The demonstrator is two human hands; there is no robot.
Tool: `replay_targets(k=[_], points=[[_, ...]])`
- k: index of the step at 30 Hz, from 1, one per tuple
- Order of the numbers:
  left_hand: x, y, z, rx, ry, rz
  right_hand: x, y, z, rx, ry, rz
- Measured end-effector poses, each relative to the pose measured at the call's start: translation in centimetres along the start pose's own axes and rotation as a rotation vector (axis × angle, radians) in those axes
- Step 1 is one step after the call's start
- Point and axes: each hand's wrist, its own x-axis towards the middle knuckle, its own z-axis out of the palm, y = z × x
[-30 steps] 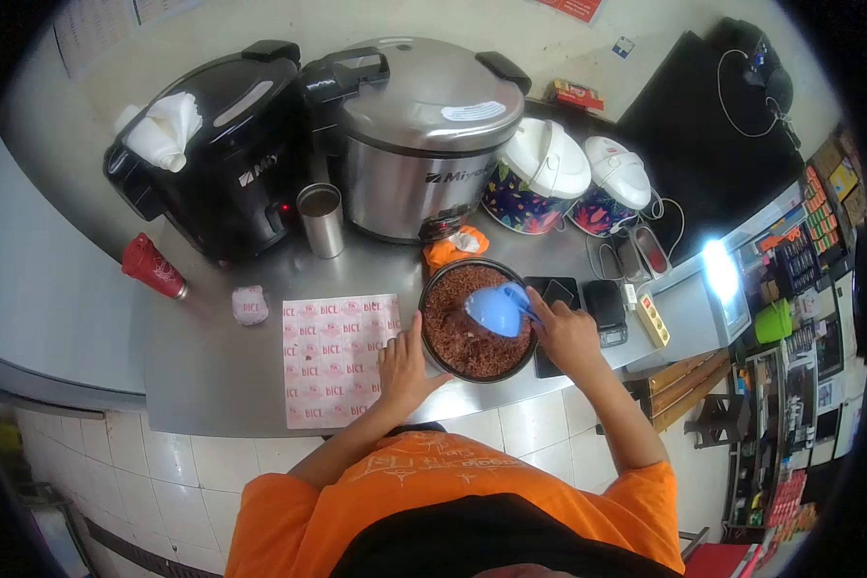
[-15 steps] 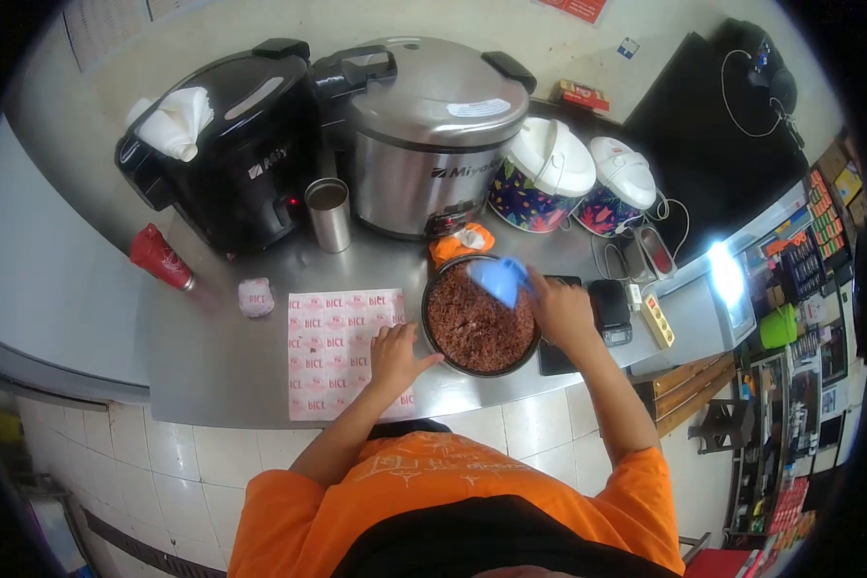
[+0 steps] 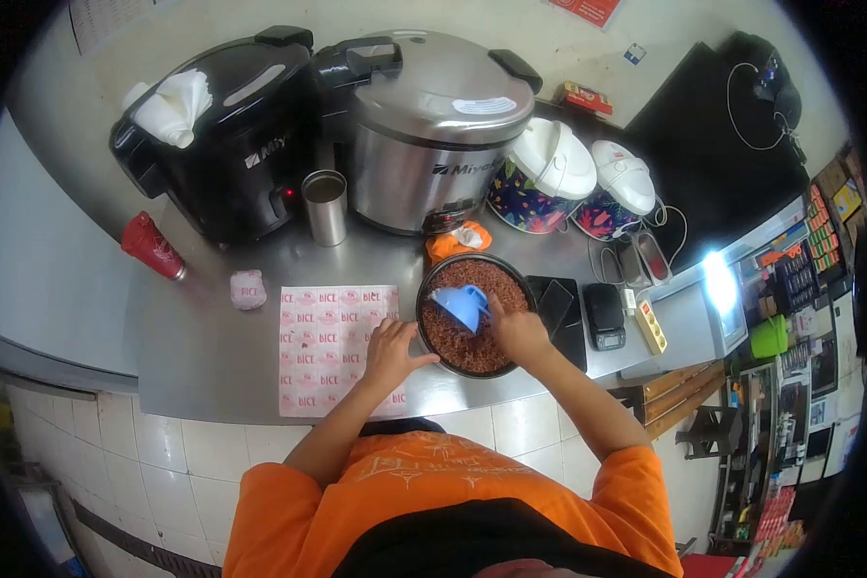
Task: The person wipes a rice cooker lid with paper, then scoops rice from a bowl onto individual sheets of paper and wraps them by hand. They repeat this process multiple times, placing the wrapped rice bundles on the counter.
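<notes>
A round dark-rimmed pot of reddish-brown rice (image 3: pixel 477 360) stands near the table's front edge. My right hand (image 3: pixel 517 332) is closed on the handle of a blue scoop (image 3: pixel 462 307), which is tilted over the middle of the rice. With its fingers spread, my left hand (image 3: pixel 391 355) rests on the right part of a pink printed paper sheet (image 3: pixel 325 352), its thumb reaching to the pot's left rim. A small wrapped paper bundle (image 3: pixel 249 289) sits left of the sheet.
Behind stand a black cooker (image 3: pixel 250 173), a steel cooker (image 3: pixel 424 144) and a metal cup (image 3: pixel 327 207). An orange cloth (image 3: pixel 458 243) touches the pot's back. A red tumbler (image 3: pixel 152 247) is at left; a black scale (image 3: pixel 605 316) and power strip (image 3: pixel 650 326) are at right.
My right hand and the blue scoop have moved left and a little down over the rice. My left hand stays on the paper. The camera view has shifted slightly.
</notes>
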Motion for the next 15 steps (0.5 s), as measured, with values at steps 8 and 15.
replay_targets(k=[8, 15], points=[[-0.5, 0.0, 0.8, 0.003, 0.085, 0.016, -1.4, -1.9, -0.8, 0.154, -0.140, 0.018], [-0.7, 0.5, 1.0, 0.033, 0.136, 0.004, -2.2, -0.8, -1.3, 0.467, -0.239, 0.066]])
